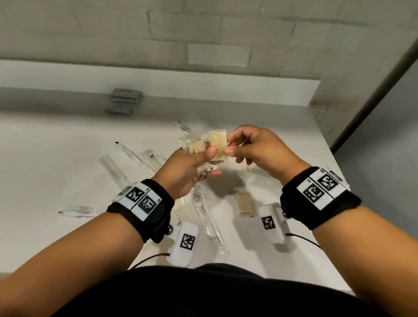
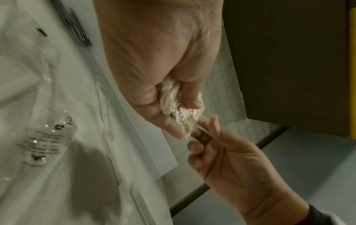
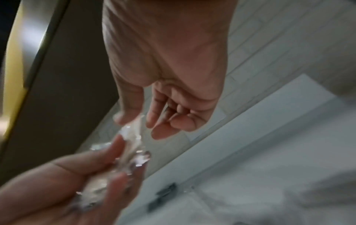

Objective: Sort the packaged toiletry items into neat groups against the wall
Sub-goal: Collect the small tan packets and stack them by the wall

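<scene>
My left hand [image 1: 194,166] holds a small bunch of beige soap-like packets [image 1: 199,146] in clear wrap above the white counter [image 1: 43,167]. The right hand [image 1: 229,145] pinches the edge of the top packet [image 1: 217,143] between thumb and forefinger. The left wrist view shows the left hand [image 2: 154,79] gripping the crumpled packets [image 2: 176,106], with the right hand [image 2: 227,158] meeting them. In the blurred right wrist view, the right hand [image 3: 134,121] pinches the wrapper [image 3: 133,135] above the left hand [image 3: 67,175].
Grey sachets [image 1: 125,96] are stacked against the wall [image 1: 210,36], with another grey one [image 1: 119,111] in front. Long clear packets [image 1: 209,219] [image 1: 113,167] [image 1: 77,210] lie scattered on the counter. One beige packet [image 1: 245,203] lies under my right wrist. The counter ends at the right.
</scene>
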